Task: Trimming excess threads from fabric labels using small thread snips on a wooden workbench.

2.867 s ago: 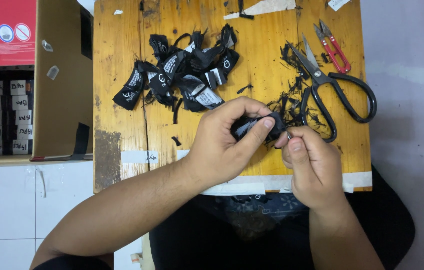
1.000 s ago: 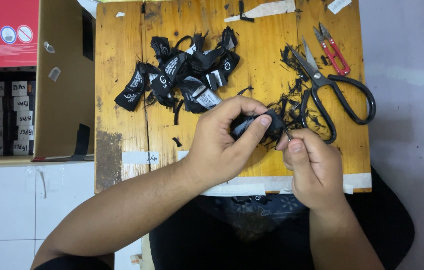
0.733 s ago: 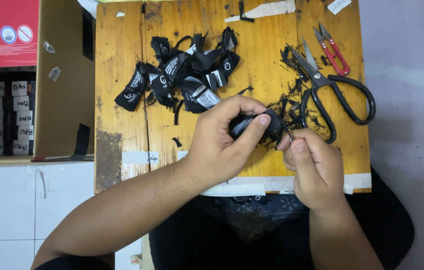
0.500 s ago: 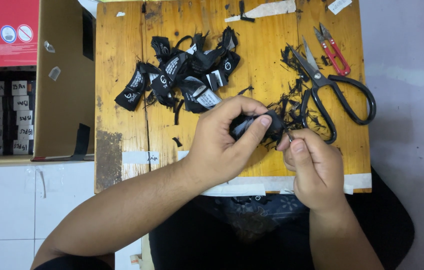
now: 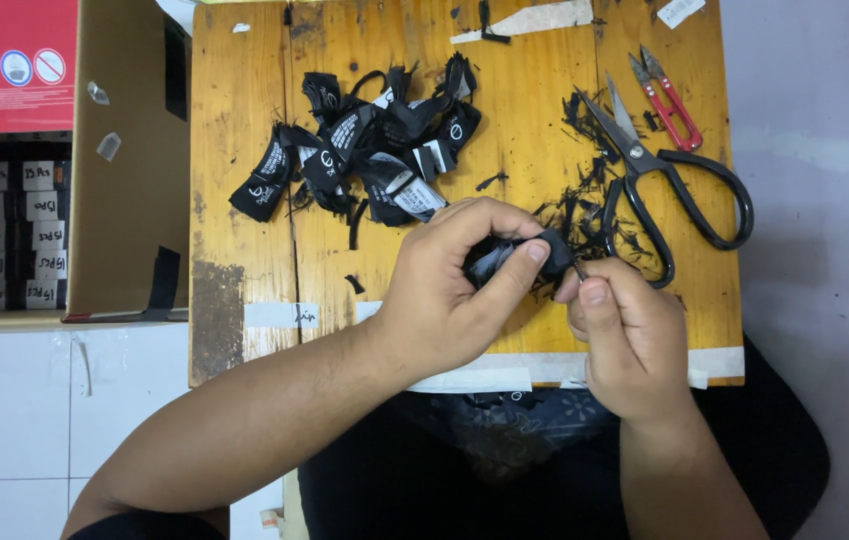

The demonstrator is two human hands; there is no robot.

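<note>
Head view: black label [image 5: 515,258] held just above the worktop [image 5: 245,150] front edge, pinched in left hand [image 5: 445,300], thumb and fingers closed round it. Long axis runs roughly left-right; free end points right, toward right hand [image 5: 625,340]. Right hand closed, thumb and forefinger nipping something small at that end; what it is, cannot tell. Judgement: keep left pinch firm near the end and the label taut, so the right hand works on a steady edge. Label pile [image 5: 375,165] behind; scissors [image 5: 665,190], red snips [image 5: 670,95] right.
</note>
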